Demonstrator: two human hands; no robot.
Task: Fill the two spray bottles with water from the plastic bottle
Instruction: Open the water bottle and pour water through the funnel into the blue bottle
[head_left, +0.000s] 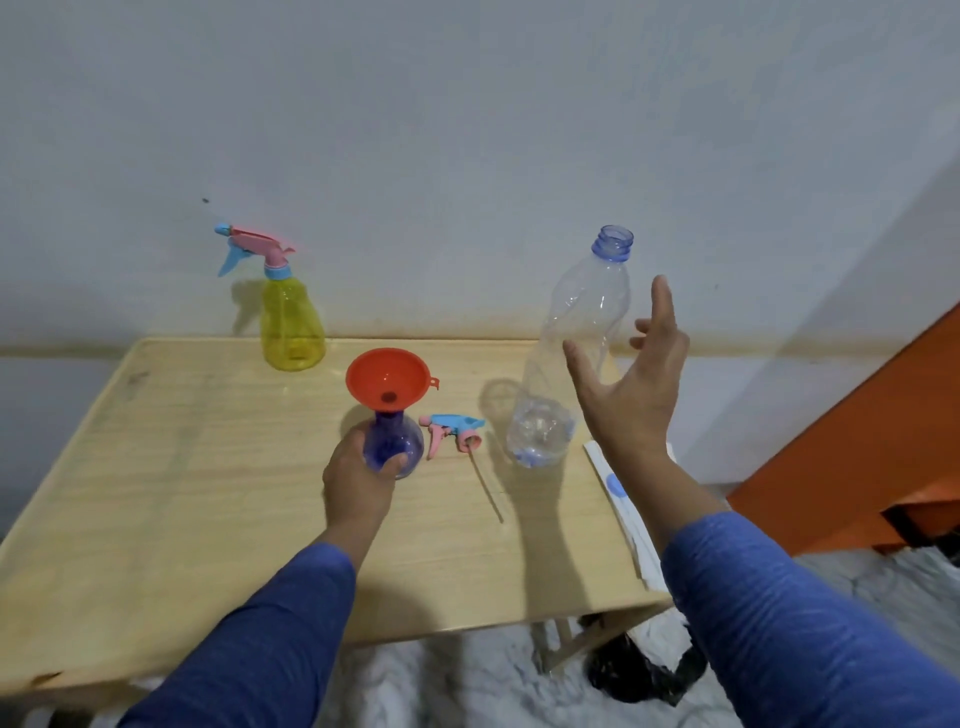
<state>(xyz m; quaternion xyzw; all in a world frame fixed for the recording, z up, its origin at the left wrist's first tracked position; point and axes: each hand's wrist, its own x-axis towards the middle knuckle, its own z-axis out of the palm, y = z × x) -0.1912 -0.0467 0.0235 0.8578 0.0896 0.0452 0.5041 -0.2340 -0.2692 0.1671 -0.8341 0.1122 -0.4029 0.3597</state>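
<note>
My left hand (358, 475) grips the round body of a blue spray bottle (393, 443) on the wooden table (208, 493). An orange funnel (387, 375) sits in its neck. Its pink and blue spray head (452, 428), with the dip tube attached, lies on the table just to the right. A clear plastic bottle (576, 348) stands uncapped further right and looks nearly empty. My right hand (631, 382) hovers open right beside it, fingers spread, not touching. A yellow spray bottle (292, 322) with its trigger head on stands at the back.
A white cloth or paper with a blue spot (621, 499) lies along the table's right edge. An orange piece of furniture (857, 457) stands to the right. A black bag (639, 670) sits on the floor under the table corner. A wall runs behind the table.
</note>
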